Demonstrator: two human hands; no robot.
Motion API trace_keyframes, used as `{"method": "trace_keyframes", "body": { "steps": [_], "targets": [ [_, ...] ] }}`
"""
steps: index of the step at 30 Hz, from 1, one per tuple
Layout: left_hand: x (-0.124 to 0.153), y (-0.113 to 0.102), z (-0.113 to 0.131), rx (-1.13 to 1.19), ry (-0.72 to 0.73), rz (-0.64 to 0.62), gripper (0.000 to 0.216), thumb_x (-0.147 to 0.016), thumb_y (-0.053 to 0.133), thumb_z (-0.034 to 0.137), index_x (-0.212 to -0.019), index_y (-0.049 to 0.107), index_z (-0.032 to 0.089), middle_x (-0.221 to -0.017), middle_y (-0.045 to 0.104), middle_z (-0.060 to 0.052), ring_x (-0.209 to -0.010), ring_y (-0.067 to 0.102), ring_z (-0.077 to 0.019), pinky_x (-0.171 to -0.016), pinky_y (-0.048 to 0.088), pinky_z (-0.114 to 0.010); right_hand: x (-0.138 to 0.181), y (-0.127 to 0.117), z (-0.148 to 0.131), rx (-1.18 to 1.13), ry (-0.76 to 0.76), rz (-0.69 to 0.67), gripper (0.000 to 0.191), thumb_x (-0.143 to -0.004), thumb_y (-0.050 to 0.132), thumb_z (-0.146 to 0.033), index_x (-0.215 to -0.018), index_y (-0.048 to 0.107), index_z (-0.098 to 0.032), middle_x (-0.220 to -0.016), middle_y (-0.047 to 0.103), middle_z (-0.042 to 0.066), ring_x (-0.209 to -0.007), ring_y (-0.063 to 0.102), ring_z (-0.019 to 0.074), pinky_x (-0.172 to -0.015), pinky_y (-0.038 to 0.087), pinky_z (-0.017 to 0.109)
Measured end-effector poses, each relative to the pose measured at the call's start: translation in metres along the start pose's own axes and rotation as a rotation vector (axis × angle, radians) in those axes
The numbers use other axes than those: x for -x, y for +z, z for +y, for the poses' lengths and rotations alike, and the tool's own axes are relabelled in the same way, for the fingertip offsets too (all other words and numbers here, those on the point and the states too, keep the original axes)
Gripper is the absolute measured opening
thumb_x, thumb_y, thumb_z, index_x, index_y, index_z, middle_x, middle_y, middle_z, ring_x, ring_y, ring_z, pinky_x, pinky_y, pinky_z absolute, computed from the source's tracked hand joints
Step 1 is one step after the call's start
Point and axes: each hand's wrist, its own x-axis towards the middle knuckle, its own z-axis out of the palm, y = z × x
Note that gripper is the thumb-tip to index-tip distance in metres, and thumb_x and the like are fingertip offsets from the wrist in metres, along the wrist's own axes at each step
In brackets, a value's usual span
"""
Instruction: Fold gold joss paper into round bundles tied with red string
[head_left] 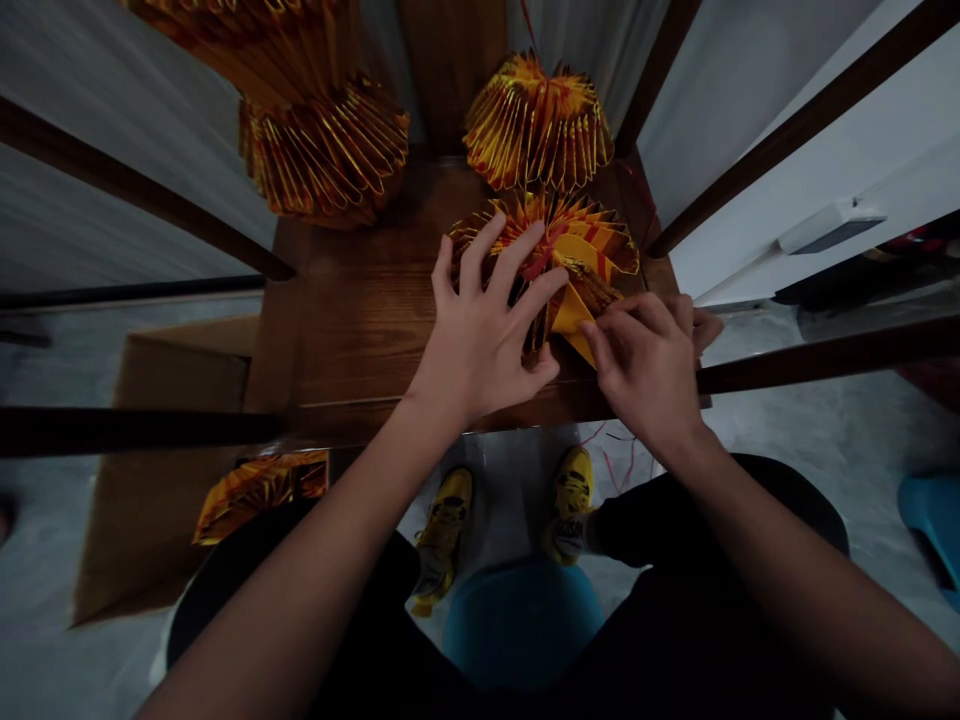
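A pleated gold-and-red paper rosette [577, 240] sits toward the right edge of a wooden tabletop [352, 320]. The left hand [480, 340] lies on it with fingers [510, 260] spread and unclenched, pressing rather than gripping. The right hand [645, 375] pinches a yellow paper flap [574, 320] between thumb and fingers, its wrist just over the near edge. Two more gold rosettes [536, 125] [326, 150] stand beyond, one at the far edge, the other off past the far left corner. A wide stretch of wood grain lies left of the hands. Red string [619, 450] dangles below the near edge.
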Motion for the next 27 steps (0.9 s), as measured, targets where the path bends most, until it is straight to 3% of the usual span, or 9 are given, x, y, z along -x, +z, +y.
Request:
{"method": "trace_keyframes", "body": {
  "steps": [10,17,27],
  "targets": [
    [-0.002,0.001,0.005,-0.005,-0.018,0.014,0.076,-0.081,0.071,0.035,-0.153,0.048,0.03,-0.177,0.039,-0.013,-0.164,0.029,-0.0462,-0.133,0.014,-0.072,0.003,0.006,-0.025,0.054,-0.017,0.042,0.026,-0.106,0.055,-0.032,-0.089,0.072,-0.022,-0.148,0.054,0.019,-0.127,0.047,0.0455,-0.1,0.042,0.072],
    [-0.003,0.002,0.004,0.023,-0.024,0.014,0.076,-0.081,0.069,0.034,-0.154,0.049,0.03,-0.178,0.038,-0.011,-0.165,0.029,-0.0468,-0.134,0.012,-0.072,-0.009,0.009,-0.029,-0.001,-0.027,0.048,0.024,-0.106,0.053,-0.031,-0.097,0.074,-0.023,-0.151,0.052,0.019,-0.133,0.044,0.0478,-0.102,0.039,0.079],
    [-0.003,0.002,0.003,0.013,-0.002,0.018,0.079,-0.08,0.071,0.032,-0.157,0.05,0.03,-0.178,0.038,-0.012,-0.165,0.029,-0.0477,-0.133,0.013,-0.074,-0.017,0.01,-0.032,0.047,-0.024,-0.042,0.028,-0.108,0.046,-0.028,-0.098,0.071,-0.022,-0.151,0.052,0.02,-0.13,0.046,0.046,-0.102,0.04,0.076]
  ]
}}
